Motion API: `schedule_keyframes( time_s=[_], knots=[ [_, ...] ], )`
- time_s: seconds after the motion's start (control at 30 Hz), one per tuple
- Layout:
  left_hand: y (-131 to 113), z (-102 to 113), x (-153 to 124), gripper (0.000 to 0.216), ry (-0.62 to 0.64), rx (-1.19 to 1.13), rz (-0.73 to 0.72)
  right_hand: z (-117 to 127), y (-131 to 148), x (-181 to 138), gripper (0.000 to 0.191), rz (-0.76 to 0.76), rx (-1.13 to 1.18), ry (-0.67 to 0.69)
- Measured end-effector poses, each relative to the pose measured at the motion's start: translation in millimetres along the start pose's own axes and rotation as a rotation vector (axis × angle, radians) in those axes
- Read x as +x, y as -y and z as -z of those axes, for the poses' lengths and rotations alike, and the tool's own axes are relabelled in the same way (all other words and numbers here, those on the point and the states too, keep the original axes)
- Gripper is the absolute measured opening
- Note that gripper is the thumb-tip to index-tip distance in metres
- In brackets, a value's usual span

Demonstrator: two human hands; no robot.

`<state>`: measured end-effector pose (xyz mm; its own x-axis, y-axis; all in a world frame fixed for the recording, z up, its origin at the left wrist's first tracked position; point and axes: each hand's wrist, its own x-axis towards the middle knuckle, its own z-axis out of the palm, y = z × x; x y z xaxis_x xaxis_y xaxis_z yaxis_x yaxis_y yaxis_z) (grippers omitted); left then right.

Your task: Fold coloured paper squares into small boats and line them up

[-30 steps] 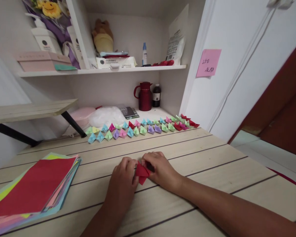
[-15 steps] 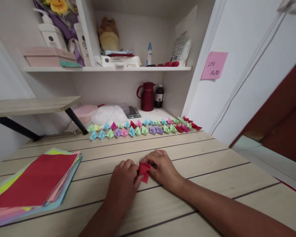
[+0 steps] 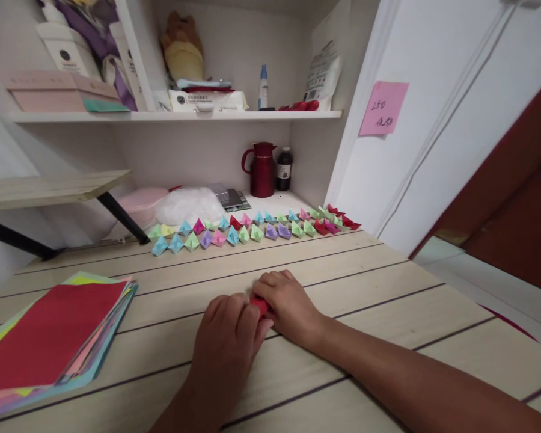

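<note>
Between my two hands is a small piece of folded red paper (image 3: 260, 307), mostly covered by the fingers. My left hand (image 3: 229, 331) is closed on its left side, thumb and fingers pressed against it. From the right, my right hand (image 3: 288, 307) grips the same paper with curled fingers. Both hands rest low over the wooden tabletop. Beyond them, several folded paper boats (image 3: 232, 236) in many colours stand in rows along the back of the table. To the left lies a stack of coloured paper sheets (image 3: 58, 331) with a red sheet on top.
A small raised wooden shelf (image 3: 58, 187) with black legs stands at the back left. Behind the boats are a white plastic bag (image 3: 189, 206), a dark red jug (image 3: 262, 171) and a dark bottle (image 3: 284, 169). A pink note (image 3: 383, 108) is stuck on the right panel.
The red paper, earlier showing a pointed flap and a lower tail, is now largely hidden. My hands have come closer together around it. The view has shifted slightly.
</note>
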<state>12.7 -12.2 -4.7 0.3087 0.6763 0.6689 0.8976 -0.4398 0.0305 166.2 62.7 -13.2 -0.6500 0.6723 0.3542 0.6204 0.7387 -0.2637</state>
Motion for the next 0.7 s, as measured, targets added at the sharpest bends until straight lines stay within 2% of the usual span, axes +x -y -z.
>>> schedule_keyframes(
  time_s=[0.1, 0.17, 0.23, 0.3, 0.43, 0.53, 0.6, 0.7],
  knots=[
    [4.0, -3.5, 1.7, 0.010, 0.056, -0.119, 0.162, -0.6, -1.7, -0.1, 0.029, -0.009, 0.093, -0.028],
    [11.8, -7.2, 2.1, 0.014, 0.137, -0.197, 0.276, -2.0, -3.3, 0.2, 0.045, -0.055, 0.185, -0.075],
    [19.0, -10.7, 1.4, 0.016, 0.181, -0.250, 0.334, -3.5, -4.5, 1.0, 0.051, -0.118, 0.248, -0.117],
    [22.4, -12.5, 0.6, 0.017, 0.204, -0.265, 0.354, -4.2, -4.4, 1.9, 0.045, -0.135, 0.266, -0.124],
    [18.7, -9.7, 1.3, 0.021, 0.257, -0.238, 0.301, -3.1, -1.1, 2.4, 0.028, -0.050, 0.212, -0.078],
    [16.4, -6.3, 2.7, 0.024, 0.266, -0.236, 0.309, -2.5, 1.0, 2.0, 0.045, -0.026, 0.183, -0.077],
    [17.9, -6.1, 3.0, 0.022, 0.228, -0.314, 0.437, -2.7, 1.1, 2.1, 0.058, -0.040, 0.189, -0.083],
    [23.1, -9.2, 3.3, 0.024, 0.080, -0.610, 0.735, -3.4, 0.7, 2.7, 0.062, -0.056, 0.187, -0.069]
  ],
)
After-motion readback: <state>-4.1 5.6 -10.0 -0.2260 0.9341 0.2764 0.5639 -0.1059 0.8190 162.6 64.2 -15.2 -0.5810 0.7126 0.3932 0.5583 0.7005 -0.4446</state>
